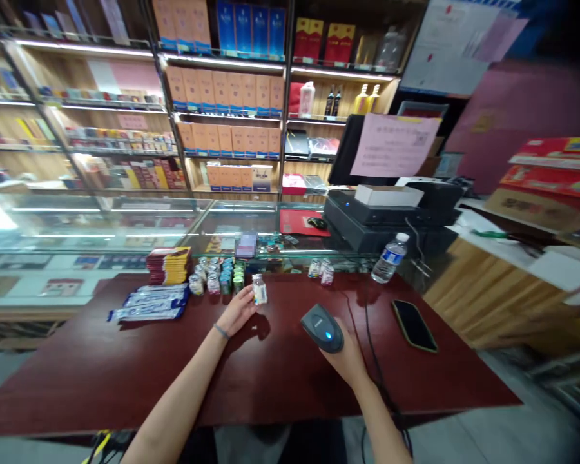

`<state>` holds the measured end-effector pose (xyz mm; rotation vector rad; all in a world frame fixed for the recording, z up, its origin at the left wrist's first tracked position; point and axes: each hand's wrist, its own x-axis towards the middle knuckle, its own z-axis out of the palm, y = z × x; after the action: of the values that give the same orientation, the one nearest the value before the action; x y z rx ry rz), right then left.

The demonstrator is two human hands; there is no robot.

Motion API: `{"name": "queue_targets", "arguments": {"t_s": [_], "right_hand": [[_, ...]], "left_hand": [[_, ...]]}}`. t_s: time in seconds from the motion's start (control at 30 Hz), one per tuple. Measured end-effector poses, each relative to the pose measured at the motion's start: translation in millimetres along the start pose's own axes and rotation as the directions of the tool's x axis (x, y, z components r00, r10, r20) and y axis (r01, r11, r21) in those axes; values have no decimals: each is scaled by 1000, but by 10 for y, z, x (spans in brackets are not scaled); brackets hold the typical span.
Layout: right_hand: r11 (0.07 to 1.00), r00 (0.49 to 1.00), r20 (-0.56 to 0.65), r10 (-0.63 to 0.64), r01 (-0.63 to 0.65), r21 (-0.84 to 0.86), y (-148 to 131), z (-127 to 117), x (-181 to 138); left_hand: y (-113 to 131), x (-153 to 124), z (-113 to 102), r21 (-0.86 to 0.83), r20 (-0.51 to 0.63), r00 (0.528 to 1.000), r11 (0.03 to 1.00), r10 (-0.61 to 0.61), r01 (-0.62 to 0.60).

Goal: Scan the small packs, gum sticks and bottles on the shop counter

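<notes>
My left hand [236,312] is closed on a small clear bottle [260,290] with a printed label, held just above the dark red table. A grey-black barcode scanner [321,327] sits in the grip of my right hand [348,357], its blue light lit and its head turned toward the bottle. Left of the bottle, several small bottles [213,278] stand in rows. Three or so similar small bottles [321,270] stand apart at the table's back edge. Blue-and-white packets [152,301] and a stack of yellow-and-red packs [169,265] lie at the left.
A phone [414,325] lies at the right, below a water bottle [389,259]. The scanner's cable [374,351] runs over the table's right side. Behind are a glass counter [222,222], a monitor [347,151], black machines [367,225] and shelves of boxes [227,90].
</notes>
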<state>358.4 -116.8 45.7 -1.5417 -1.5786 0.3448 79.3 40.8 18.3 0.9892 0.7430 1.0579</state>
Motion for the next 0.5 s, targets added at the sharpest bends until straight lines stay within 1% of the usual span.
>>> {"name": "queue_targets", "arguments": {"t_s": [0.13,0.23,0.3,0.4,0.5], "right_hand": [[991,990,97,-107,98,95,-287,360,-9],[978,972,155,-176,155,136,-467,588,-21],[974,959,194,-208,185,134,-558,708,-25],[967,935,257,-243,213,141,-657,829,-20],[958,910,301,-283,253,137,-718,881,-7]], "left_hand": [[179,-236,-592,-53,-67,997,998,-36,32],[259,-362,-906,-77,-168,985,996,-49,36],[288,-421,-1044,-86,-237,970,996,-46,27],[293,-456,-1152,-41,-305,952,999,-6,-7],[268,-431,-1177,166,-318,942,985,106,-54]]}}
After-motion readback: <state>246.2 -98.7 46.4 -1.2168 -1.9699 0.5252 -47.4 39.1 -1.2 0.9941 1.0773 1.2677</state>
